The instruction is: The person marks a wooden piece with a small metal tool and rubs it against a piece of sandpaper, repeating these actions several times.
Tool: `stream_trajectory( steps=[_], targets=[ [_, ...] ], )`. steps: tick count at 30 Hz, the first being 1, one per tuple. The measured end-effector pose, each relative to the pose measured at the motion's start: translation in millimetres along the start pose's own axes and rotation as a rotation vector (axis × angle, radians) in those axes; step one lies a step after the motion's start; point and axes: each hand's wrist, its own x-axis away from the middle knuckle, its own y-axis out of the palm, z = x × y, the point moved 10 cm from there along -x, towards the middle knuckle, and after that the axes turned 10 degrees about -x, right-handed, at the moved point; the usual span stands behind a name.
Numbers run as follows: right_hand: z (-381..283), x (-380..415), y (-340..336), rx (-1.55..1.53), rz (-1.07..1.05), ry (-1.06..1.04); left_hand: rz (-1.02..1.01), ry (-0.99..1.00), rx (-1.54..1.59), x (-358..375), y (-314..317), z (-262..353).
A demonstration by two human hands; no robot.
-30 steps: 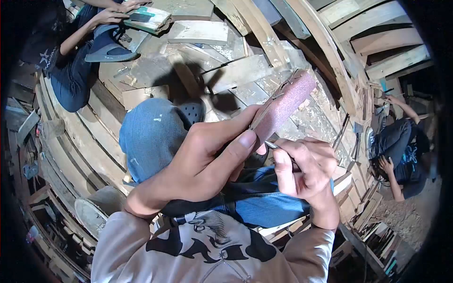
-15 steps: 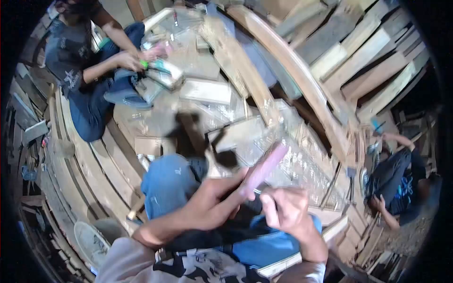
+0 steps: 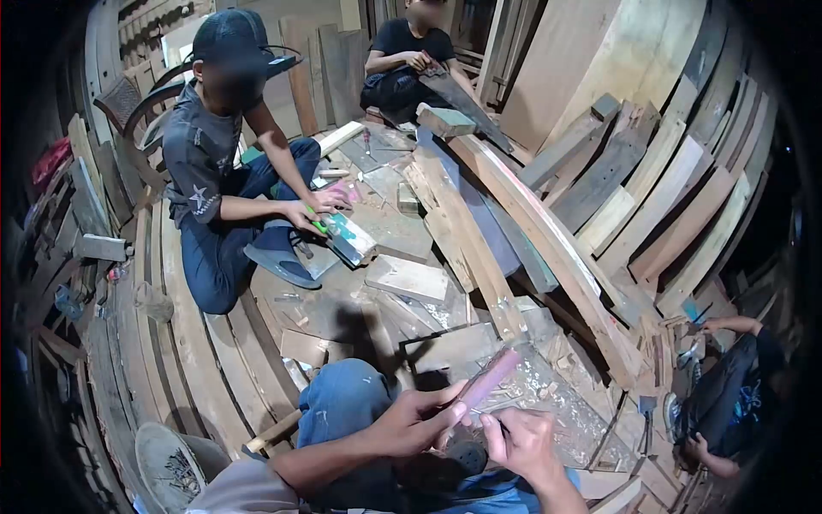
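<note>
My left hand (image 3: 418, 421) is wrapped round the lower end of a narrow pink-faced strip (image 3: 490, 382) with a brown edge. The strip slants up and to the right, away from me. Close beside its lower end, my right hand (image 3: 524, 439) is closed, thumb against fingers, at a small thin metallic piece too small to name. A dark round object (image 3: 467, 457) sits below the hands, partly hidden. My bent knee in blue jeans (image 3: 347, 403) rises left of the hands.
A bucket of nails (image 3: 175, 467) stands at my left. Long timbers (image 3: 548, 240) lie ahead, with wood shavings (image 3: 548, 385) on the floor. One co-worker (image 3: 231, 171) handles a green-and-white block (image 3: 349, 240); another (image 3: 415, 60) holds a handsaw (image 3: 467, 103). A third person (image 3: 728, 385) sits right.
My view has tilted up, bringing the co-worker with the handsaw into sight and lowering my hands slightly in view. My left hand still holds the pink-faced strip, with the right hand beside it.
</note>
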Motion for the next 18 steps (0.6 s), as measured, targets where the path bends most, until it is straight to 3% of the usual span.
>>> stream_trajectory(
  steps=[8,12,16,18],
  targets=[
    [2,5,-6,0.048,-0.023,-0.012,-0.027,-0.039,-0.012,0,8,-9],
    [9,6,-15,0.028,0.083,0.059,-0.032,0.046,-0.057,1,10,-3],
    [-5,0,-7,0.035,-0.005,0.021,-0.010,0.018,-0.079,1,9,-2],
    [12,0,-21,0.077,0.091,0.142,-0.010,0.022,-0.093,2,9,-1]
  ],
)
